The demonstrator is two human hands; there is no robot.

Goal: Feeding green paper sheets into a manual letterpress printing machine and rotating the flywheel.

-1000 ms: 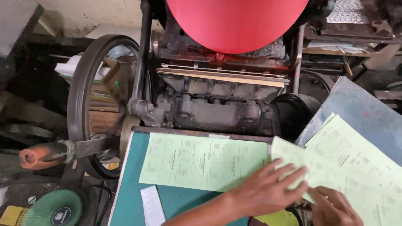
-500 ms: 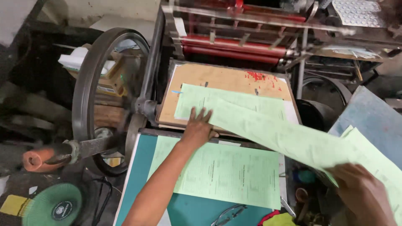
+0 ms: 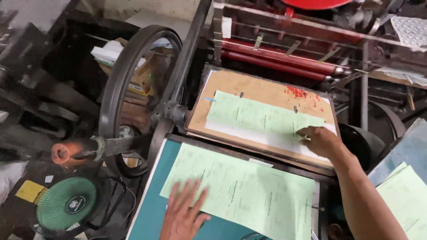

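Hands (image 3: 321,138) on green sheets (image 3: 262,116)

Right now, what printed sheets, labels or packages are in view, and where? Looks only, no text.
Green sheet: on the brown platen, right hand on its right end.
Green sheet stack: teal table, left hand at its near-left edge.
Third green stack: far right, on grey board.
Round fan label: white disc, green fan hub, lower left.
Blister sheet: top right, pale, dotted.

Both hands out, palms down, no grip on anything.
Left hand (image 3: 183,214) low and near, fingers spread flat, motion-blurred. Right hand (image 3: 321,140) stretched forward on a straight bare forearm, fingers curled slightly, fingertips (image 3: 302,132) pressing down.
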